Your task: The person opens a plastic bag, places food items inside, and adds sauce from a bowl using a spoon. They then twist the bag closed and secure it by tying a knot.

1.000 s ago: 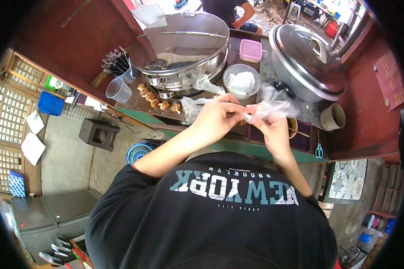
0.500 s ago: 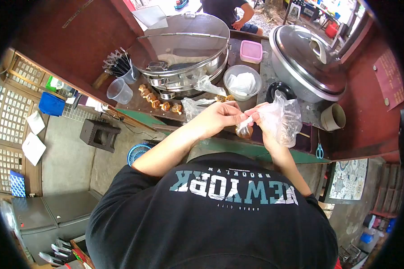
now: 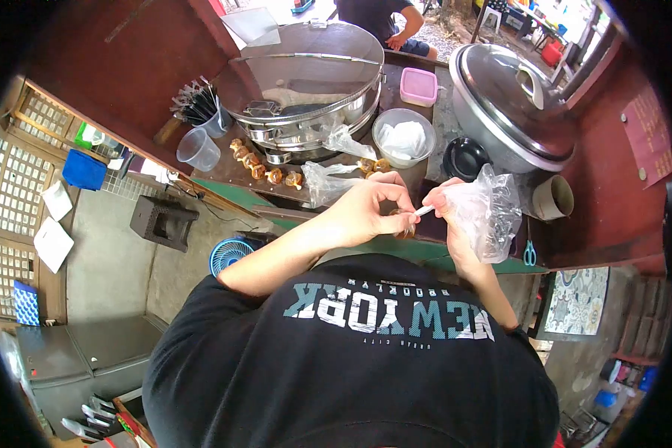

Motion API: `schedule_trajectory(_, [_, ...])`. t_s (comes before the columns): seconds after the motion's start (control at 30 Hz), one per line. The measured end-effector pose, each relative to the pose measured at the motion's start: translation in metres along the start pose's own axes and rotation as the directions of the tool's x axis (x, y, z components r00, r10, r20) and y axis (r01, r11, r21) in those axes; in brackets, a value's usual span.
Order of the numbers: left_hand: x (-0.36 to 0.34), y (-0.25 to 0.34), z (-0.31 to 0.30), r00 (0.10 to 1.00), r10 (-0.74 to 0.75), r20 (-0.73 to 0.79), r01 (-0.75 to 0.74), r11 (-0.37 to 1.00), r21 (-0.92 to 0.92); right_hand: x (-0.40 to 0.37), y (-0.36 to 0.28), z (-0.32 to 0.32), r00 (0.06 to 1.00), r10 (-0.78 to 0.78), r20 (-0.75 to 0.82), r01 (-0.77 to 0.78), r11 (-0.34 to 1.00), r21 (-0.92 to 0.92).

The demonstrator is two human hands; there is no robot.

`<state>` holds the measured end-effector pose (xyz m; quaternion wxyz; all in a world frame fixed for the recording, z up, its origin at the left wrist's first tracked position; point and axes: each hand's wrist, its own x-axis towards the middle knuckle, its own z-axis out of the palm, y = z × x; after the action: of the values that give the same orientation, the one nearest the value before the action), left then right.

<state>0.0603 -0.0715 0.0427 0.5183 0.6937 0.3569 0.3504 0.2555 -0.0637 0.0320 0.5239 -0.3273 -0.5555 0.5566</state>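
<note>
Pinched closed, my left hand (image 3: 377, 209) grips one end of a twisted white plastic strip (image 3: 424, 210), with a small brown-filled bag (image 3: 406, 233) partly hidden under its fingers. My right hand (image 3: 449, 205) pinches the strip's other end and also holds a crumpled clear plastic bag (image 3: 493, 209) against its palm. Left of my hands, small knotted bags of brown sauce (image 3: 274, 176) lie in a row on the counter. Another clear bag (image 3: 325, 183) lies beside my left wrist, with more sauce bags (image 3: 373, 165) behind my left hand.
Behind my hands stand a white tub (image 3: 403, 138), a pink-lidded box (image 3: 418, 86), a black bowl (image 3: 466, 158), a round steamer (image 3: 306, 89) and a large lidded pot (image 3: 508, 104). Blue scissors (image 3: 529, 253) hang at the right front edge. A person (image 3: 377, 22) is beyond the counter.
My hands have moved slightly apart, and the white plastic between them is now stretched into a thin strip. The clear bag in my right hand has shifted right, and the black bowl shows more.
</note>
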Motion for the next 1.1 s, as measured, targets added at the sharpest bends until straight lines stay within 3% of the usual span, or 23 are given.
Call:
schedule_trajectory(0.1, [-0.001,-0.002,-0.002,0.999,0.023,-0.037,-0.019,0.994,0.109,0.002,0.015,-0.007,0.998,-0.053,0.025,0.054,0.998,-0.034])
schedule_trajectory(0.2, [-0.005,-0.001,-0.004,0.996,0.043,-0.083,-0.027,0.982,0.187,-0.001,0.007,0.000,0.994,0.108,0.023,-0.107,0.993,-0.041])
schedule_trajectory(0.27, [-0.006,-0.004,-0.004,0.992,0.046,-0.116,-0.021,0.979,0.204,-0.002,0.015,0.002,0.985,-0.062,0.158,0.067,0.997,-0.026])
schedule_trajectory(0.33, [-0.006,-0.003,-0.003,0.987,0.004,-0.160,0.027,0.982,0.188,-0.007,0.022,0.004,0.982,-0.041,0.184,0.048,0.998,-0.034])
schedule_trajectory(0.37, [-0.006,-0.004,-0.003,0.984,-0.030,-0.175,0.070,0.972,0.226,-0.008,0.023,0.009,0.985,-0.044,0.165,0.037,0.998,0.046])
schedule_trajectory(0.47, [-0.006,-0.007,-0.002,0.992,-0.001,-0.125,0.051,0.916,0.397,-0.008,0.024,0.000,0.966,-0.079,0.248,0.171,0.911,-0.375])
schedule_trajectory(0.5, [-0.007,-0.009,-0.001,0.993,-0.006,-0.121,0.053,0.920,0.388,-0.008,0.020,0.001,0.970,-0.037,0.241,0.144,0.885,-0.443])
schedule_trajectory(0.57, [-0.008,-0.013,0.001,0.993,-0.016,-0.116,0.058,0.928,0.369,-0.010,0.021,-0.002,0.959,-0.048,0.279,0.162,0.901,-0.401])
schedule_trajectory(0.67, [-0.011,-0.016,0.000,0.996,-0.094,0.011,0.093,0.996,0.013,-0.014,0.025,0.000,0.969,-0.012,0.248,0.095,0.941,-0.325])
schedule_trajectory(0.73, [-0.015,-0.022,-0.002,0.993,-0.112,0.048,0.117,0.986,-0.121,-0.019,0.026,0.002,0.980,0.032,0.195,0.022,0.963,-0.268])
schedule_trajectory(0.77, [-0.016,-0.024,-0.002,0.991,-0.118,0.068,0.128,0.974,-0.187,-0.021,0.024,0.002,0.976,0.020,0.216,0.068,0.918,-0.392])
schedule_trajectory(0.87, [-0.021,-0.029,-0.003,0.984,-0.142,0.111,0.170,0.931,-0.322,-0.021,-0.002,0.018,0.977,0.044,0.206,0.047,0.908,-0.415])
schedule_trajectory(1.0, [-0.023,-0.023,-0.005,0.985,-0.101,0.141,0.139,0.947,-0.288,-0.017,0.001,0.015,0.947,0.026,0.321,0.147,0.852,-0.502])
schedule_trajectory(1.07, [-0.024,-0.021,-0.004,0.987,-0.074,0.143,0.111,0.956,-0.271,-0.014,0.009,0.004,0.872,-0.119,0.474,0.382,0.772,-0.508])
schedule_trajectory(1.1, [-0.025,-0.017,-0.004,0.993,-0.034,0.110,0.051,0.987,-0.153,-0.013,0.011,0.000,0.817,-0.183,0.547,0.492,0.717,-0.495])
